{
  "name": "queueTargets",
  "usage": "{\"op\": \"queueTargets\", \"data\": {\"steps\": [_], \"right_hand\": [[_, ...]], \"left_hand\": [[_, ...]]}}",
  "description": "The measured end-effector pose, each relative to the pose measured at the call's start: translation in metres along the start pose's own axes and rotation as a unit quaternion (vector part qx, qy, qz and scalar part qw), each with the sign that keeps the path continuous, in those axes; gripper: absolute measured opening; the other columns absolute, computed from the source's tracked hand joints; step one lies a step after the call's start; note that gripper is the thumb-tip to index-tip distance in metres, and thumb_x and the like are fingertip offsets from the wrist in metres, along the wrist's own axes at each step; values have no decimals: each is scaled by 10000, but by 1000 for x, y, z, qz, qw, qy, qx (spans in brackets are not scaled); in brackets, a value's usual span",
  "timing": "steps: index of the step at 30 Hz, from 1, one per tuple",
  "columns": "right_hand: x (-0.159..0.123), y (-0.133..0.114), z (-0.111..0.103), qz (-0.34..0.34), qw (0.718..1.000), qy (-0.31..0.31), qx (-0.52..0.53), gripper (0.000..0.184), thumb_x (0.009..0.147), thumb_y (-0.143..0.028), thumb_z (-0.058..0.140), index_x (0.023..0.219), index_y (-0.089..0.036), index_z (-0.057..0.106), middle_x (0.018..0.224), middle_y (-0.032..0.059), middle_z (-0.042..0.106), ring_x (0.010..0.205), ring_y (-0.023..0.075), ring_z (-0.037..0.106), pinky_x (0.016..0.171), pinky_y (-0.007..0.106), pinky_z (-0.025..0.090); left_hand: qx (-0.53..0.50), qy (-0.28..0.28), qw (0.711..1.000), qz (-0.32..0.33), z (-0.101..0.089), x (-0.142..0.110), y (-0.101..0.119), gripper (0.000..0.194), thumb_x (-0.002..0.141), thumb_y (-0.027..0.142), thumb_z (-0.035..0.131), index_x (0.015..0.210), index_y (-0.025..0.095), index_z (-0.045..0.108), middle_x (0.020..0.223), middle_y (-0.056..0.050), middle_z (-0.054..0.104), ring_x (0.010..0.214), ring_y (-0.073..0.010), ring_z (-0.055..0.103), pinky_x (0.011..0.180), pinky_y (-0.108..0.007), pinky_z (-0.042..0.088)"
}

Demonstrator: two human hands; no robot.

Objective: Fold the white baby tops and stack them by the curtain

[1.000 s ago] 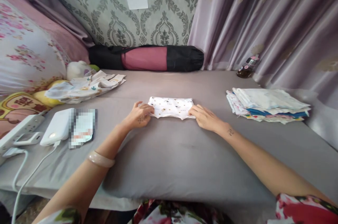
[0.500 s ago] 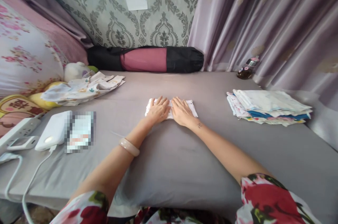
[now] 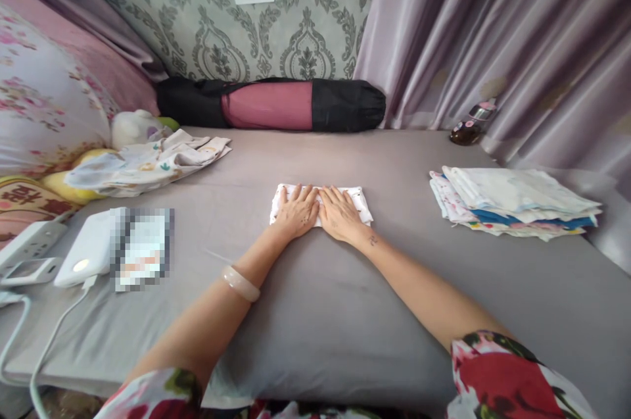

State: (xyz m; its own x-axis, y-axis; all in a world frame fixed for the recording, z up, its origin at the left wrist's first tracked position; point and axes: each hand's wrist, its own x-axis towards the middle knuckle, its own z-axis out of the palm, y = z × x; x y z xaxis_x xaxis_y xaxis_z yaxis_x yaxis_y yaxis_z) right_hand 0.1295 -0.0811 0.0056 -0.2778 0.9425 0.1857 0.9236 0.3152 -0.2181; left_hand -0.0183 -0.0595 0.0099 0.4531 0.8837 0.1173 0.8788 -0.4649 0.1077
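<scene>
A small white printed cloth (image 3: 362, 203), folded into a narrow strip, lies in the middle of the grey bed sheet (image 3: 315, 314). My left hand (image 3: 296, 210) lies flat on its left half with fingers stretched out. My right hand (image 3: 339, 215) lies flat beside it on the right half, fingers also spread, the two hands touching side by side. Neither hand grips anything. Most of the cloth is hidden under my palms.
A stack of folded cloths (image 3: 513, 200) sits at the right. Unfolded printed cloths (image 3: 148, 162) lie at the left near pillows. A power bank (image 3: 83, 258), a phone and cables are at the near left. A black-and-pink rolled bag (image 3: 271, 104) lies along the wall; a small bottle (image 3: 468, 126) stands by the curtain.
A second ago my hands held the cloth's two ends, fingers curled. They folded it narrower, came together at its middle and now press flat on it.
</scene>
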Motion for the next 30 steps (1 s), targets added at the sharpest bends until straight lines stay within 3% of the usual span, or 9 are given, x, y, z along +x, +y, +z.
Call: {"op": "queueTargets", "data": {"steps": [6,12,17,24,30], "right_hand": [[4,0,-9,-7,1000,-10,-5,492,977,-240,297,1408,-81,473,1476,149,466,1373,262,377,1160,448,233],[4,3,-18,-3,997,-71,16,541,986,-257,269,1483,-64,363,1556,136,350,1450,264,268,1184,492,182],[3,-3,-14,-14,999,-40,23,564,989,-265,241,1507,-55,315,1584,123,289,1477,236,208,1204,479,122],[0,-3,2,-16,1000,-16,14,559,979,-249,254,1498,-58,340,1561,128,341,1460,230,257,1203,452,122],[0,-2,3,-20,1000,-3,17,558,981,-255,251,1495,-61,349,1555,122,352,1455,228,268,1202,455,129]], "left_hand": [[5,-9,1000,0,-2,2,-1,490,1000,316,236,1441,208,420,1526,-90,417,1427,-310,320,1147,-634,174],[0,-21,999,24,-12,-1,-5,504,1005,349,241,1462,193,386,1543,-102,390,1432,-303,320,1142,-621,215],[35,44,998,28,-9,-6,-4,484,1005,320,241,1423,188,448,1496,-111,459,1414,-284,363,1157,-584,213],[36,47,998,17,6,-5,-6,506,1008,328,235,1448,163,420,1506,-125,441,1401,-285,388,1154,-585,227],[30,74,997,20,8,-7,-6,499,1003,327,250,1432,164,448,1484,-125,471,1381,-293,416,1140,-576,258]]}}
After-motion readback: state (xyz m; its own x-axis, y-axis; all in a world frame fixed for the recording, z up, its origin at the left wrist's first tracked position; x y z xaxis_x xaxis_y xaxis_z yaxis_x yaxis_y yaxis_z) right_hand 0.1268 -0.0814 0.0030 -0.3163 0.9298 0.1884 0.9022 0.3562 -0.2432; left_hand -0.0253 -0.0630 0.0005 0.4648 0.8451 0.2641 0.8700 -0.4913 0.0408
